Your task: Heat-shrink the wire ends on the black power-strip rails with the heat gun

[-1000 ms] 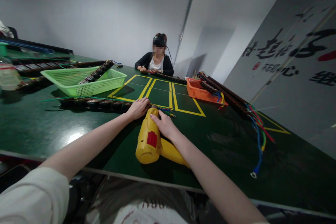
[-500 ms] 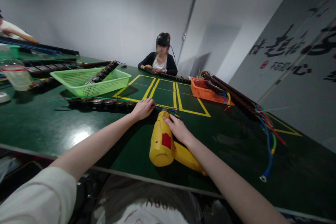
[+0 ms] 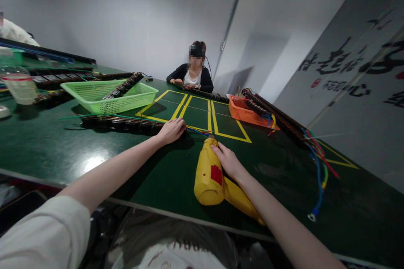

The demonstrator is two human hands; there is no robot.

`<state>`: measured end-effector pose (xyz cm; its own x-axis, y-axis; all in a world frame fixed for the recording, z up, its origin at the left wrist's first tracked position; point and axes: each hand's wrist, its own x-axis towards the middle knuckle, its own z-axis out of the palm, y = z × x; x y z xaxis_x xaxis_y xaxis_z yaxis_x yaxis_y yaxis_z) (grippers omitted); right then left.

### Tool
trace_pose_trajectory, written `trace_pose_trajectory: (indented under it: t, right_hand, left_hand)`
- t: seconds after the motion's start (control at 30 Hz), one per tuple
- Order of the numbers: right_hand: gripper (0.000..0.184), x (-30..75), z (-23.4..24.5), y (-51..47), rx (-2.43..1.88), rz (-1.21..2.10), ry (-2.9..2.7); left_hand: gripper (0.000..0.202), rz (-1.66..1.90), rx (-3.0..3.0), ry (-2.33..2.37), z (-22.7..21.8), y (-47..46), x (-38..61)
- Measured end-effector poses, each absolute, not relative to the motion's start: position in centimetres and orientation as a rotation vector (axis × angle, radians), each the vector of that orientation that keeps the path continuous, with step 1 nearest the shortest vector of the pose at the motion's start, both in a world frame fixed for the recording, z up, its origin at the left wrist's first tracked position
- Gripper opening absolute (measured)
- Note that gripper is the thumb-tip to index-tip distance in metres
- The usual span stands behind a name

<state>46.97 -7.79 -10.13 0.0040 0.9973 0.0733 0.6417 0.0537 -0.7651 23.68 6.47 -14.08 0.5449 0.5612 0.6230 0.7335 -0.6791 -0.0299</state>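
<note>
A yellow power screwdriver with a red label lies on the dark green table, nose pointing away from me. My right hand rests on its upper right side, fingers wrapped over the body. My left hand lies with curled fingers on the right end of a long black terminal strip that runs leftwards across the table. Coloured wires stick out just beyond the strip's end, near the tool's nose.
A green mesh basket holding another strip stands at left. An orange basket and long strips with coloured wires lie at right. Yellow tape marks rectangles mid-table. A person sits across the table. A plastic bottle stands far left.
The yellow tool and my right hand have shifted to the right and away from the strip's end. My left hand stays on the strip.
</note>
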Motion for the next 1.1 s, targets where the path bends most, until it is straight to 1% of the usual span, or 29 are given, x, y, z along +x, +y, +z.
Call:
trace_pose_trajectory:
  t: [0.27,0.43,0.63,0.8,0.97,1.1]
  right_hand:
    - [0.042,44.4,-10.2,-6.7,-1.561,0.764,-1.797]
    - [0.039,41.6,-10.2,-5.9,-1.477,0.763,-1.853]
    - [0.043,40.3,-9.9,-6.0,-1.455,0.734,-1.86]
    - [0.053,40.6,-10.1,-6.1,-1.444,0.736,-1.856]
    - [0.05,41.7,-10.5,-6.1,-1.425,0.766,-1.865]
    - [0.051,43.4,-10.7,-6.5,-1.49,0.772,-1.818]
  left_hand:
    - [0.018,-0.854,-2.559,-0.989,-13.9,6.3,23.9]
    - [0.018,-0.879,-2.6,-0.955,-13.8,6.3,23.9]
    - [0.015,-0.898,-2.624,-0.932,-14.0,6.6,23.7]
    - [0.014,-0.886,-2.626,-0.932,-14.0,6.5,23.6]
    - [0.016,-0.88,-2.619,-0.944,-13.9,6.4,23.7]
    - [0.018,-0.869,-2.623,-0.954,-13.9,6.3,23.7]
